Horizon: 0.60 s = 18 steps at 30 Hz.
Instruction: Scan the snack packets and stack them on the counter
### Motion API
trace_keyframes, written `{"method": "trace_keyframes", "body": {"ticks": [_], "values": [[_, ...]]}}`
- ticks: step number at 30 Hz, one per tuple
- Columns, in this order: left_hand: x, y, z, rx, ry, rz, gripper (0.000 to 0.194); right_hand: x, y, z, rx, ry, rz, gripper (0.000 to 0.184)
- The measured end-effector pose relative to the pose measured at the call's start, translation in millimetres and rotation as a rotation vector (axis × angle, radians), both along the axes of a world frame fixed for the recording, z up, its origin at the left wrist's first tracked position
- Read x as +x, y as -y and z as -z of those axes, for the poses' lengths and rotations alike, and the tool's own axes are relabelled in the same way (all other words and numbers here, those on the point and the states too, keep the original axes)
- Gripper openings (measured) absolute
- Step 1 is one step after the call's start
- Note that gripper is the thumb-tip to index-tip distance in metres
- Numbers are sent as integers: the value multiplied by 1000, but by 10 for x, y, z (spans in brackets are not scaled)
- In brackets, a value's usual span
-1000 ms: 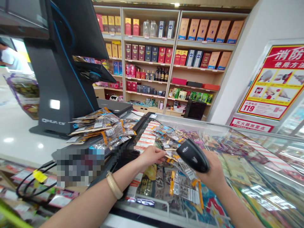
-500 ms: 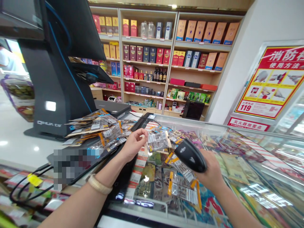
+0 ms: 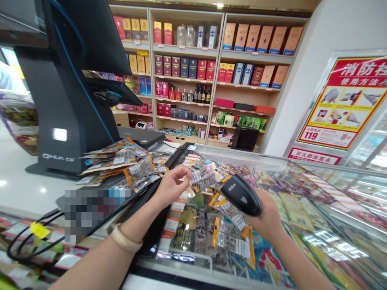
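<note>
My left hand (image 3: 171, 186) pinches a small clear packet (image 3: 204, 177) by its edge and holds it up above the glass counter (image 3: 317, 193). My right hand (image 3: 266, 219) grips a black handheld barcode scanner (image 3: 242, 195), its head aimed at the packet from just to the right. More small packets (image 3: 232, 233) lie loose on the glass below both hands. A second heap of packets (image 3: 123, 165) is stacked to the left, on the dark keyboard area by the till.
A black till terminal (image 3: 69, 88) stands at the left on a white counter. Black cables (image 3: 27, 245) trail at the lower left. Shelves of boxed goods and bottles (image 3: 211, 68) fill the back wall. A red fire-safety poster (image 3: 344, 104) hangs at right.
My left hand picked one packet out of the loose pile on the glass and raised it toward the scanner. My right hand with the scanner shifted slightly up and left.
</note>
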<state>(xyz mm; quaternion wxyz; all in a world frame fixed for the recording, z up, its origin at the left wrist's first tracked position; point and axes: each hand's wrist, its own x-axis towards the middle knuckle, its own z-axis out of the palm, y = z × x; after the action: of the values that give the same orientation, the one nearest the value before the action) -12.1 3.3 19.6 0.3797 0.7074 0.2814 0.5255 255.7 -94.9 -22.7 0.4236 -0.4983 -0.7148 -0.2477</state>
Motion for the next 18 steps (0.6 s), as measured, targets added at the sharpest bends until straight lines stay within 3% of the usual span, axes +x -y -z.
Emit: {"method": "trace_keyframes", "body": {"ticks": [4,7,9,12,15,18], "values": [[-44,-105,38,21,-20,-108,9,-2,-2,-19,40,-1,-16,18],[-225,-311,65,11,-107,-399,11,43,-22,-21,59,5,9,18],[-386,-438,65,43,-299,-615,17,93,-44,-21,64,7,28,20],[-542,-505,42,153,-680,-820,28,166,-78,-23,64,-13,49,19],[-472,-481,8,304,-885,-897,40,222,-105,-23,65,-51,85,16],[-185,-576,-45,410,-865,-761,42,291,-127,-22,88,-72,103,15]]}}
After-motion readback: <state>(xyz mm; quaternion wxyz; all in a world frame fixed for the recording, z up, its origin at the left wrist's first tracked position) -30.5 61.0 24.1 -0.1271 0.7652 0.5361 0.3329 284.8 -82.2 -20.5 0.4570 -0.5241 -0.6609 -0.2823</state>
